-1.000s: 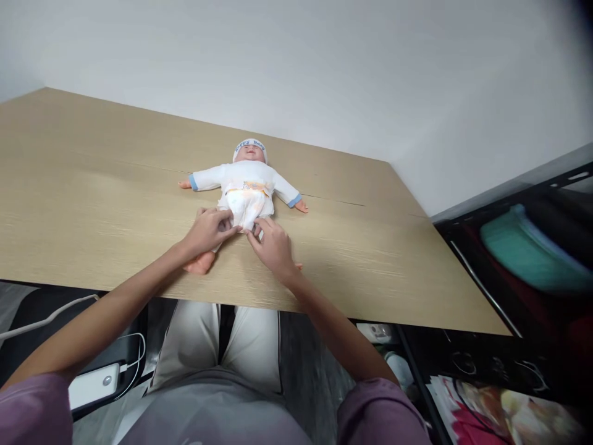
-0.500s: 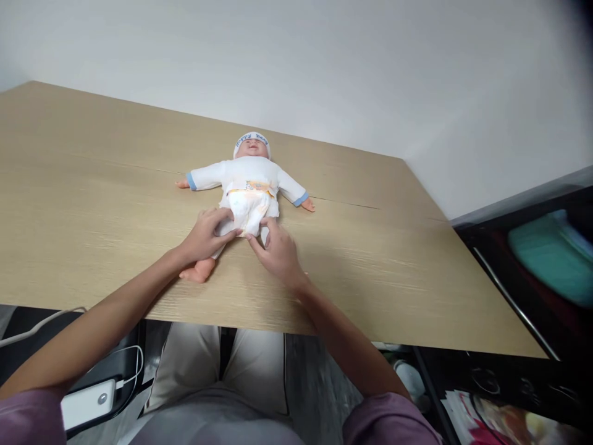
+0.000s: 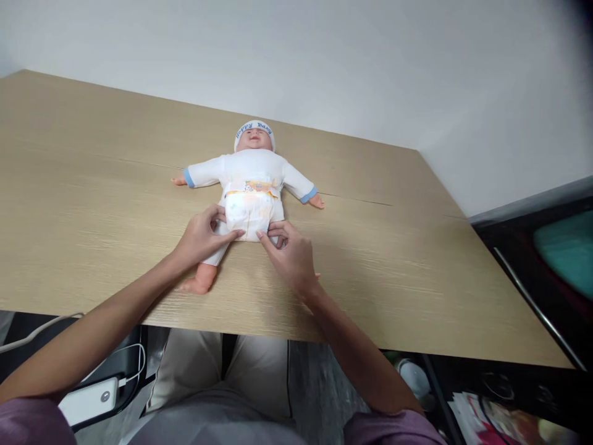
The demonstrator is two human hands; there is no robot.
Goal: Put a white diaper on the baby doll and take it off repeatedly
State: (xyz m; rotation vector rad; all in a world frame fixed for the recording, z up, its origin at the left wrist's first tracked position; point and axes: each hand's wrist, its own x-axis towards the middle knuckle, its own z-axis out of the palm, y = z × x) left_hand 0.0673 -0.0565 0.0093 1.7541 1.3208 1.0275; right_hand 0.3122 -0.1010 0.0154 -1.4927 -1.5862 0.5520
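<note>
A baby doll (image 3: 252, 164) in a white suit with blue cuffs and a lettered headband lies on its back on the table, arms spread. Around its hips is a white diaper (image 3: 249, 210) with an orange patterned waistband fastened across the belly. My left hand (image 3: 201, 235) grips the diaper's left edge, thumb along the lower front. On the other side, my right hand (image 3: 291, 250) pinches the lower right edge between thumb and fingers. One bare foot shows below my left hand; the doll's other leg is mostly hidden behind my right hand.
The wooden table (image 3: 115, 247) has a thin seam across it and meets a white wall (image 3: 296, 62). Below its front edge, a white power bank (image 3: 88, 400) with a cable lies on a black seat at left. Dark shelves with assorted items stand at right.
The diaper's front, bunched and creased before, now lies flatter and wider over the doll. My right hand has moved slightly outward to the right. The view has shifted a little.
</note>
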